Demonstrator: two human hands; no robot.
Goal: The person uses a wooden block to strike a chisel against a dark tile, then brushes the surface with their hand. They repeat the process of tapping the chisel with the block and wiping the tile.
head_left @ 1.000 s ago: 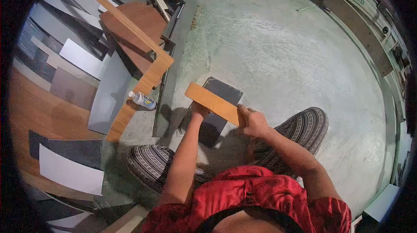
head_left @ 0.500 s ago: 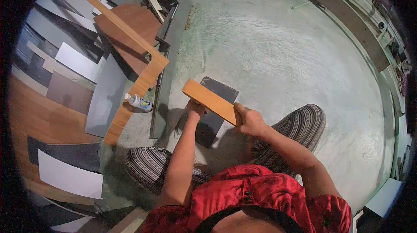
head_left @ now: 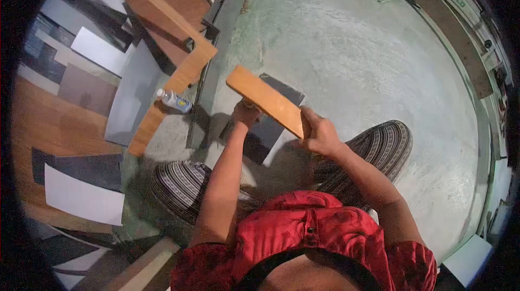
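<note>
An orange-brown wooden board (head_left: pixel 264 101) is held slantwise in front of me, its far end up to the left. My right hand (head_left: pixel 323 135) grips the near right end, thumb along the edge. Under the left part of the board, my left hand (head_left: pixel 247 115) is closed against it; the board hides most of those fingers. Below both hands, a dark grey flat slab (head_left: pixel 269 138) lies on the floor between my legs, partly covered by the board.
A white bottle with a blue label (head_left: pixel 174 101) lies on an L-shaped wood strip (head_left: pixel 196 62) at the left. Many sheet offcuts, including a white panel (head_left: pixel 84 196), spread across the left side. A long board (head_left: pixel 460 47) runs along the right edge of the concrete floor (head_left: pixel 346 47).
The board's face has turned slightly, and its left end sits higher in view. Both hands have shifted up with it. The whole view has tilted a little.
</note>
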